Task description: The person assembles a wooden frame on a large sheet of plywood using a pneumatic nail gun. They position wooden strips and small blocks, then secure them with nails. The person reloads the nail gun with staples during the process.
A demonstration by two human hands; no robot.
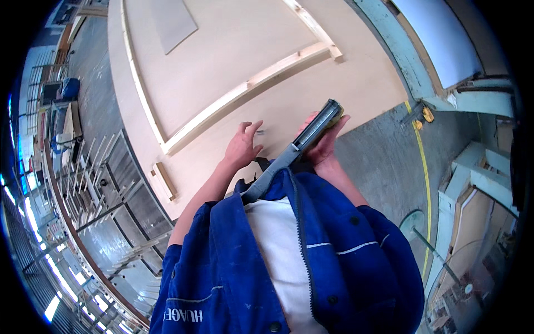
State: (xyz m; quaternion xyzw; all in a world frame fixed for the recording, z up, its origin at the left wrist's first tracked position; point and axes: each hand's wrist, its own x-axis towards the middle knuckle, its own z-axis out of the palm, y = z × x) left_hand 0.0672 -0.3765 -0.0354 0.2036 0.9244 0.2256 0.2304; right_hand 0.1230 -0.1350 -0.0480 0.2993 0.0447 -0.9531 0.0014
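My right hand (324,146) is wrapped around a grey staple gun (312,132), which is tilted with its long silver magazine facing up. The gun's dark grey lower part runs down toward my jacket, close to my chest. To the left, my left hand (242,146) hovers over the board with thumb and fingers apart. A small shiny metal piece (260,132) shows beside its fingertips; whether it touches them I cannot tell. Beyond both hands, a pale wooden frame (248,89) of narrow strips lies on the large tan board (361,92).
A short wood block (163,181) lies at the board's left edge. A thin flat panel (172,25) rests inside the frame. Left of the board stands a metal rack (119,206) with thin sticks. Light-green machine framing (473,175) and a yellow floor line (425,167) are on the right.
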